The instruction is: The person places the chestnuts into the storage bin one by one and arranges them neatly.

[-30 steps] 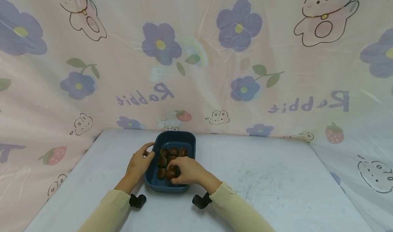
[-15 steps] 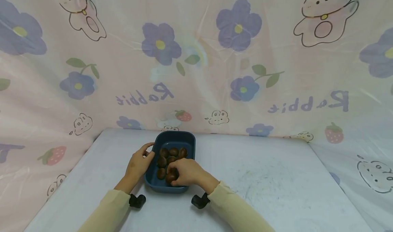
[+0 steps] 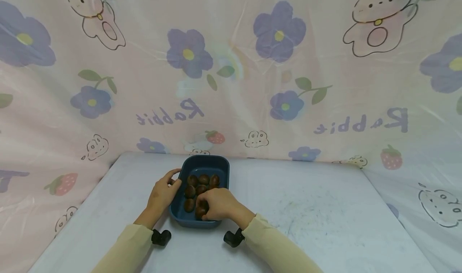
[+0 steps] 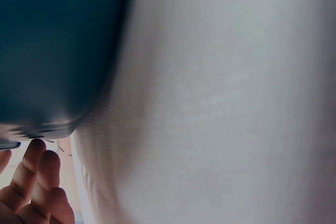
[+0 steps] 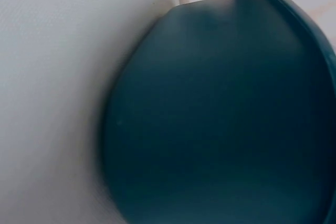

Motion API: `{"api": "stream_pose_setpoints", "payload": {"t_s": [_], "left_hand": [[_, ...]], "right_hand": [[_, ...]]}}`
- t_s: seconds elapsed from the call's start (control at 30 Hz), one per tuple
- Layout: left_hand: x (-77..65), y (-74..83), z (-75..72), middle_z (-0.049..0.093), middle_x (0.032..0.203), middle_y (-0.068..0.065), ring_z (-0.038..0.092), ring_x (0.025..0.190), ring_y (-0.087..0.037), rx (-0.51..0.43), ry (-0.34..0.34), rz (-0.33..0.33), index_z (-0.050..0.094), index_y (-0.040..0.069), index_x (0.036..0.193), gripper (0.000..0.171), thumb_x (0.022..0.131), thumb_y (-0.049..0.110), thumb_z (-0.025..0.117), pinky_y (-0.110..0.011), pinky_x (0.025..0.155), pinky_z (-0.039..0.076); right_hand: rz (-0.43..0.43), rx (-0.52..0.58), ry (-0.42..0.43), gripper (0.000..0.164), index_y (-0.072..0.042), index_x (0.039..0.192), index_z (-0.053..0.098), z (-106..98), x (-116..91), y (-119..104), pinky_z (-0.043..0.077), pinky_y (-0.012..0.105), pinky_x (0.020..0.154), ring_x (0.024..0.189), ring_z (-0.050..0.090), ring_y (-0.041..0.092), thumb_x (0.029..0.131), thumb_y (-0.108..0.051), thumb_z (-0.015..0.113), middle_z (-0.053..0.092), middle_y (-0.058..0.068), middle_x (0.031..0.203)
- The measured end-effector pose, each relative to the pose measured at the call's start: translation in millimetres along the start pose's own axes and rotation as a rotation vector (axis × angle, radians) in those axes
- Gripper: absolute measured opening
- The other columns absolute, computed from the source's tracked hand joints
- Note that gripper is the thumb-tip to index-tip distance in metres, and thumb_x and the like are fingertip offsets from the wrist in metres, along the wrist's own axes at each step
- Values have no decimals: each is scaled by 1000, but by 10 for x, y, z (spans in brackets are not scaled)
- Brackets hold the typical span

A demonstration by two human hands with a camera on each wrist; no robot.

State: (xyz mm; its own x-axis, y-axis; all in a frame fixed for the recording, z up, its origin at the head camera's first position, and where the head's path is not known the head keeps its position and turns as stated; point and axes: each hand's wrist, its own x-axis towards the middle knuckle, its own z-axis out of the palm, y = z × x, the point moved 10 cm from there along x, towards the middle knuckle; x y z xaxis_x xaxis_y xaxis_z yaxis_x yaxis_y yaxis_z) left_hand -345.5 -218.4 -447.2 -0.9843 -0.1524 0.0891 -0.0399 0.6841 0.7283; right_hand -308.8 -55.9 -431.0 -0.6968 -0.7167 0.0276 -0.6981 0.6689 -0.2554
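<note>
In the head view, a dark blue rectangular tray [image 3: 204,160] stands on the table with several brown chestnuts [image 3: 189,191] lying in it. My right hand [image 3: 218,204] reaches over the tray's near right part and grips a chestnut [image 3: 200,211] between thumb and fingers, low in the tray. Some of the chestnuts are partly hidden behind this hand. At the tray's left side, my left hand [image 3: 163,190] touches the rim with relaxed fingers. The left wrist view has fingers [image 4: 47,169] beside the tray's outer wall; the right wrist view is mostly tray wall [image 5: 220,103].
A white table [image 3: 314,208] extends to both sides of the tray. Behind it hangs a pale curtain [image 3: 238,84] printed with flowers and rabbits. Black wrist cameras [image 3: 234,238] sit at both cream sleeves [image 3: 278,245].
My right hand has shifted slightly toward the tray's near edge, with the gripped chestnut moving along. My left hand and the tray have stayed in place.
</note>
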Motion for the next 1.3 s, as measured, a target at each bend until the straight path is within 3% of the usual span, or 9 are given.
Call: {"api": "stream_pose_setpoints", "payload": {"t_s": [0.9,1.13,1.3], "left_hand": [[37,-27,53,64,97,-7,54,78,-21,9,2,-17,50,30,138,44,94,34,50,-29,64,40],[12,-32,59,65,96,-6,55,78,-20,4,3,-11,50,30,138,45,93,32,50,-29,65,41],[21,-17,59,65,96,-5,54,74,-19,12,7,0,51,31,137,44,93,33,51,-29,63,40]], "right_hand": [[6,-68,15,32,-33,102,70,-12,-11,31,48,23,68,77,57,3,72,-39,81,64,-12,92],[-37,-10,68,29,-32,100,70,-22,-53,19,46,21,69,80,55,1,73,-39,79,63,-13,92],[-99,139,142,26,-27,105,69,-120,-98,51,45,18,72,84,55,4,81,-36,73,62,-10,96]]}}
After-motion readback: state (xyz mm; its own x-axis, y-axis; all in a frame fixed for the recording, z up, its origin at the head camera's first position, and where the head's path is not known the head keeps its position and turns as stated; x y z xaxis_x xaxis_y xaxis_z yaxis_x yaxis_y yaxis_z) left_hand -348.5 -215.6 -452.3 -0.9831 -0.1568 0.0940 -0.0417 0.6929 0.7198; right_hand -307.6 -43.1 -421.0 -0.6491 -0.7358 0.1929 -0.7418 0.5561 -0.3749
